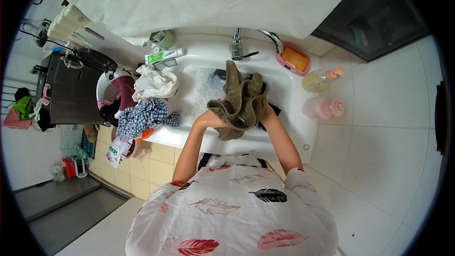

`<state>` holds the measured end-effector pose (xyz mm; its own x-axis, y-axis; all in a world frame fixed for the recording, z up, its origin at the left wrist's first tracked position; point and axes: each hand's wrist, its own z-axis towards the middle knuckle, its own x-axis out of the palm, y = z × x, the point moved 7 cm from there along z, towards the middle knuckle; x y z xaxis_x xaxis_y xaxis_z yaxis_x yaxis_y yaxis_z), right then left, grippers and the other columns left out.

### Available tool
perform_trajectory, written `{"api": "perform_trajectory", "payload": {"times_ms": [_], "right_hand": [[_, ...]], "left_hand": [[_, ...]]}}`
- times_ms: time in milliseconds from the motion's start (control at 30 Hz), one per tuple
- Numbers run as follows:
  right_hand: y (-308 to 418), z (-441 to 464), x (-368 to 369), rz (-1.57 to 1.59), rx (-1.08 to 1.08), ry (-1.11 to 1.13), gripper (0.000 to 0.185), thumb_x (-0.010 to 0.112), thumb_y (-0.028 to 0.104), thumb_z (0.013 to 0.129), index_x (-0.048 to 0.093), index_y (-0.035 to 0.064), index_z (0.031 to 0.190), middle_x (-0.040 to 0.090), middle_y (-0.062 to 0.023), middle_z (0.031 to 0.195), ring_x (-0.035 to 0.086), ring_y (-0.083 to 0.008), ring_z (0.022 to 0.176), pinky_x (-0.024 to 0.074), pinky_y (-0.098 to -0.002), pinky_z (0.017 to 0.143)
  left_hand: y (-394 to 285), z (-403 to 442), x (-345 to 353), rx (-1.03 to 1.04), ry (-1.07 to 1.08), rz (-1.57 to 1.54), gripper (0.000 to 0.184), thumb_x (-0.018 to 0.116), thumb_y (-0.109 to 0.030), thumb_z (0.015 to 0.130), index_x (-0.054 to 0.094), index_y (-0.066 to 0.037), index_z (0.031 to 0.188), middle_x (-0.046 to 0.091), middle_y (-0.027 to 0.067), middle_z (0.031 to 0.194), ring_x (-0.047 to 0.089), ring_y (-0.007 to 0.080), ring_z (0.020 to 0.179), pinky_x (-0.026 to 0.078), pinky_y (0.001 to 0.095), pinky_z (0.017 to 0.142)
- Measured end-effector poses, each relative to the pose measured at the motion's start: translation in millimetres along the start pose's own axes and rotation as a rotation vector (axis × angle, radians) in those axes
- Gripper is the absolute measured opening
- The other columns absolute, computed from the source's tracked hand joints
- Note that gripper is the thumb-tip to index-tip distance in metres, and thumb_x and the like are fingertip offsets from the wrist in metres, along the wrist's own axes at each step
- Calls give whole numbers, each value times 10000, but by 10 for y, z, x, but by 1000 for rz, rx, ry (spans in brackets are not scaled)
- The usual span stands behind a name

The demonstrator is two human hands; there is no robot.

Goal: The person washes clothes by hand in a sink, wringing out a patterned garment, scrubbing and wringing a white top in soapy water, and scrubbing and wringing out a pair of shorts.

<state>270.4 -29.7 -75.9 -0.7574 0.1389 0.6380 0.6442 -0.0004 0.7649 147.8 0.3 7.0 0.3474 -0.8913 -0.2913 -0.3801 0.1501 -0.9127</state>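
Observation:
A wet olive-brown garment (241, 99) is bunched up between my two hands above the white sink (296, 132). My left hand (212, 119) grips its left side, with the fingers mostly hidden under the folds. On the other side my right hand (271, 117) is closed on the cloth, its fingers also largely covered. Soapy water (201, 83) with foam fills the basin below. Dark cloth (220, 73) shows in the water behind the garment, and more dark fabric lies by my right hand.
A chrome faucet (237, 45) stands at the back. An orange soap bar in a pink dish (303, 71), a yellowish pump bottle (317, 81) and a pink bottle (320, 108) line the right. At left lie a white cloth (155, 83), a checked cloth (142, 116) and a toothpaste tube (163, 56).

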Motion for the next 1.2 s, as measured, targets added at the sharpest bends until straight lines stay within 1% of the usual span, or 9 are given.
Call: {"api": "perform_trajectory", "payload": {"times_ms": [133, 267, 467, 567, 633, 767, 967, 1033, 1200], "right_hand": [[333, 130, 638, 495, 292, 93, 620, 361, 502, 840, 268, 74, 1279, 406, -133, 1216, 463, -209, 1006, 430, -360, 800], [408, 236, 631, 634, 211, 139, 610, 284, 557, 832, 265, 157, 1292, 321, -153, 1287, 454, -290, 1033, 405, -434, 847], [478, 95, 532, 215, 134, 195, 604, 413, 478, 829, 224, 161, 1306, 417, -135, 1202, 454, -247, 1059, 393, -390, 878], [456, -107, 515, -141, 133, 158, 780, 542, 394, 788, 52, 142, 1340, 281, -108, 1291, 310, -220, 1177, 253, -339, 975], [490, -202, 696, -576, 127, 172, 964, 612, 308, 751, -142, 111, 1318, 147, -124, 1344, 146, -225, 1248, 131, -313, 1012], [266, -178, 926, -941, -12, 117, 1133, 710, 344, 629, -155, 60, 1303, 194, -182, 1323, 206, -277, 1234, 180, -333, 1004], [-271, -175, 676, -1200, 164, -93, 946, 686, 386, 590, 178, -3, 1287, 317, -246, 1247, 360, -361, 1131, 305, -373, 941], [-347, -172, 602, -1134, 40, -176, 675, 658, 296, 633, 388, -23, 1164, 498, -210, 1083, 491, -310, 1006, 380, -356, 856], [-169, -200, 700, -1168, 21, -250, 521, 631, 276, 634, 488, -21, 1038, 595, -179, 862, 576, -307, 812, 441, -354, 728]], "left_hand": [[-33, -19, -18, 160, 46, 55, 811, 694, -183, 576, 280, 17, 1243, 477, 128, 1145, 467, 190, 983, 349, 299, 883], [31, -124, 12, 130, 143, 21, 815, 690, -154, 589, 256, 16, 1259, 466, 124, 1164, 443, 171, 1019, 331, 287, 903], [494, -256, -6, -1, -18, -126, 619, 678, -147, 669, 386, 31, 1184, 458, 113, 1177, 420, 165, 1062, 320, 293, 920], [685, -262, -108, -53, -402, -543, 578, 674, -198, 688, 418, 32, 1153, 471, 101, 1161, 439, 181, 1061, 336, 295, 906], [582, -220, -114, -46, -404, -471, 531, 673, -189, 691, 446, 33, 1117, 500, 99, 1110, 461, 181, 1027, 352, 299, 886], [763, -139, 51, 56, -478, -199, 383, 594, -222, 729, 506, -2, 1030, 547, 114, 1020, 515, 204, 938, 392, 308, 808], [760, -445, 266, -131, -702, 7, 406, 515, -344, 734, 506, -83, 1044, 561, 147, 978, 519, 326, 918, 407, 365, 760], [753, -481, 287, -186, -694, 79, 424, 505, -359, 736, 494, -88, 1063, 557, 149, 990, 516, 326, 924, 406, 367, 762], [715, -459, 325, -358, -583, 224, 420, 467, -344, 743, 472, -97, 1081, 564, 173, 962, 519, 353, 892, 408, 406, 739]]}}
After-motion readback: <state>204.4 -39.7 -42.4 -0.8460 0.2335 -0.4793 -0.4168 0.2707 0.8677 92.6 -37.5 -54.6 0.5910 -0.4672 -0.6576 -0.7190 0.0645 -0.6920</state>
